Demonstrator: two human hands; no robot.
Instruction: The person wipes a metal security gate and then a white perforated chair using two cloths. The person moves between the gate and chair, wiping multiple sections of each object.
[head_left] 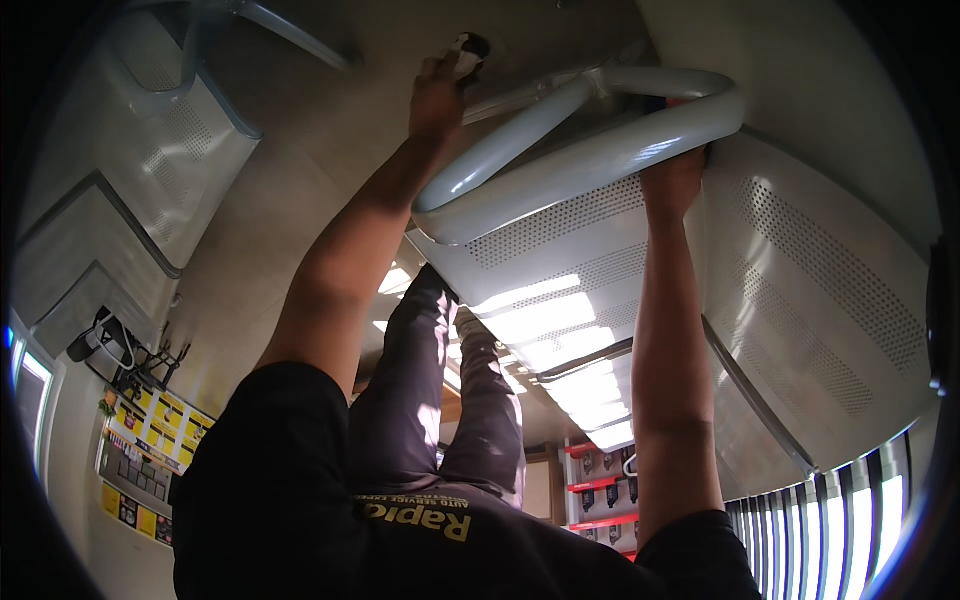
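Observation:
My left hand (pixel 436 100) is raised beyond the metal bench seat, its fingers closed round a small black-and-white object (pixel 468 56) whose kind I cannot make out. My right hand (pixel 672 180) reaches behind the thick grey tubular armrest (pixel 590 160) at the end of the bench, close to where the seat meets the backrest. The tube hides its fingers. A small reddish patch (pixel 674 102) shows through the armrest loop near that hand. The perforated silver seat (pixel 560 235) lies under the armrest, with bright sunlight across it.
The perforated backrest (pixel 800 290) rises on the right. Another row of metal seats (pixel 170 130) stands at the left, across the tan floor (pixel 300 150). Behind me are a red-shelved display (pixel 605 488), a yellow-and-black wall display (pixel 150 430) and vertical blinds (pixel 830 530).

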